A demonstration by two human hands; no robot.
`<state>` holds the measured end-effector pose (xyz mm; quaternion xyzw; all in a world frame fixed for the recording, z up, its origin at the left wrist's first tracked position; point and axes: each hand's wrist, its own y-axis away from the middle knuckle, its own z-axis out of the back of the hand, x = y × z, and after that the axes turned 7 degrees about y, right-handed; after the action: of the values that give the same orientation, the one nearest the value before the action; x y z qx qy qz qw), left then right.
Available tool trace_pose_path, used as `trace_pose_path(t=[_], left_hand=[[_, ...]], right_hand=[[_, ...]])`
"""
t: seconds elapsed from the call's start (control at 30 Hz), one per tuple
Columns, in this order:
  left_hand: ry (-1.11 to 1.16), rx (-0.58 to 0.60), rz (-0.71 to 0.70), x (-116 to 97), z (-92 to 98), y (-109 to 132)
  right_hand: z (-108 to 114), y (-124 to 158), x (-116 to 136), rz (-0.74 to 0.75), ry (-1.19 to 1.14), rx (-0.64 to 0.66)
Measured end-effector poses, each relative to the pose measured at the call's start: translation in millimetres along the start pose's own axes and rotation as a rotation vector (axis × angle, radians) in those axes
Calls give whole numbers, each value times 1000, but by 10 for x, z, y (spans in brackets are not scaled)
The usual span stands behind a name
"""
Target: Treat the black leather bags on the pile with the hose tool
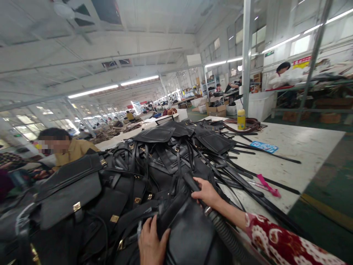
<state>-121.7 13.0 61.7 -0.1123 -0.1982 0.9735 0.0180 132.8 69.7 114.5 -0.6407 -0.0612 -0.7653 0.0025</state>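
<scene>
A black leather bag (190, 235) lies nearest me on a big heap of black bags (154, 162) with gold clasps on a white table (298, 143). My left hand (151, 243) grips the near edge of this bag, fingers curled over its flap. My right hand (206, 193) is closed around a black tube-like handle (190, 183) that joins a ribbed hose (226, 232) running under my wrist. My right forearm wears a red patterned sleeve (281, 243).
Loose black straps (248, 176) spill across the table to the right, with a pink tool (266, 186), a blue packet (264, 147) and a yellow bottle (241, 119). A person in a mustard shirt (73, 149) sits at the left. Other workers sit at far benches.
</scene>
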Motion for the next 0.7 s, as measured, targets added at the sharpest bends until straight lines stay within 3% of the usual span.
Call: trace_pose_path(t=[0.1, 0.17, 0.27, 0.33, 0.47, 0.6, 0.7], left_hand=[[-8, 74, 9, 34, 234, 3], [-1, 208, 96, -8, 361, -21], [149, 384, 218, -72, 470, -78], [262, 406, 199, -94, 514, -120], [400, 306, 144, -52, 686, -278], [446, 34, 315, 179, 974, -524], [460, -89, 448, 382, 1069, -581]], right_hand=[[310, 241, -74, 10, -49, -36], [497, 436, -122, 0, -70, -45], [697, 739, -184, -16, -90, -50], [787, 920, -215, -25, -99, -48], [925, 1207, -221, -53, -85, -62], [1003, 1407, -186, -69, -97, -33], [977, 1514, -175, -84, -123, 12]])
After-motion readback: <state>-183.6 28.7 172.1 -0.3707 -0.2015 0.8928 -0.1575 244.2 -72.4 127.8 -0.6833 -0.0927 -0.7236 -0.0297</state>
